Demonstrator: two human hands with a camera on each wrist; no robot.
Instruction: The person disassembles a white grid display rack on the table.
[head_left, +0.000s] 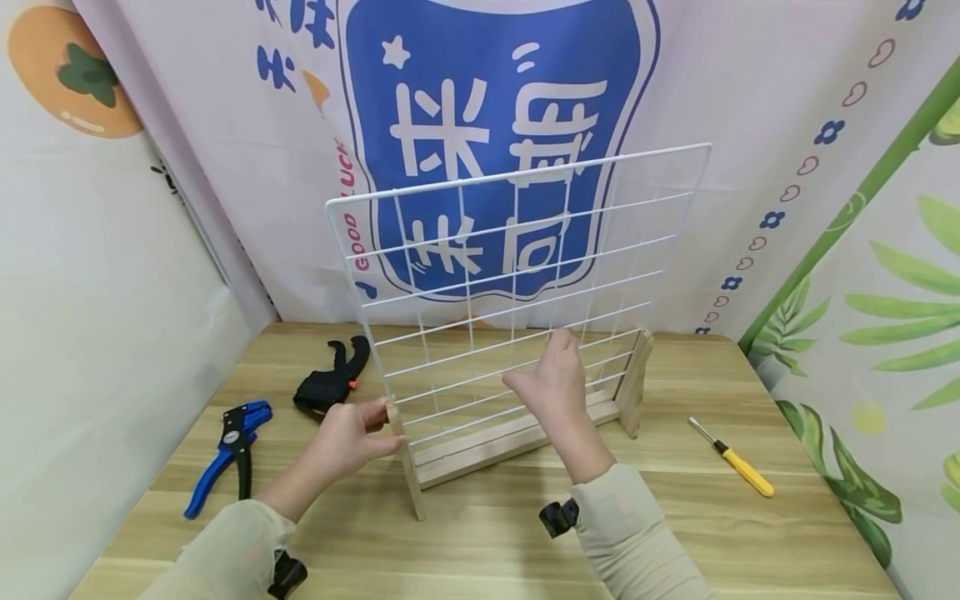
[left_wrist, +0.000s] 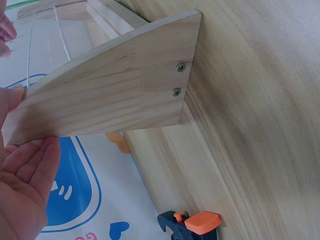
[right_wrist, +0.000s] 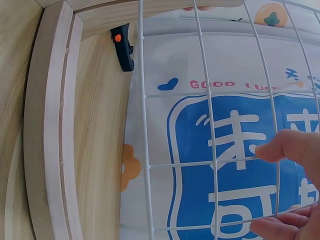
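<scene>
And here's the left hand (head_left: 352, 433), its grip pinching the upper part of the left side piece (left_wrist: 115, 90), thumb on one edge, fingers on the other, likely to steady the wood without covering its broad face. Over to the right hand (head_left: 555, 379), right up at the white wire grid (head_left: 461, 182), thumb and fingertips spread among the wires; whether that grip closes on any wire I cannot tell, though it looks well placed to stop the panel tipping. The grid stands upright above the wooden base (head_left: 510, 446), flanked by that piece and the right side piece (head_left: 636, 387). Two screw heads (left_wrist: 180, 67) show low on the left one, presumably fixing it to the base. Out on the desk (head_left: 480, 550), black clamp (head_left: 318, 392) and blue-handled pliers (head_left: 232, 437) lie to the left, yellow-handled screwdriver (head_left: 742, 469) to the right, perhaps set aside for elbow room.
</scene>
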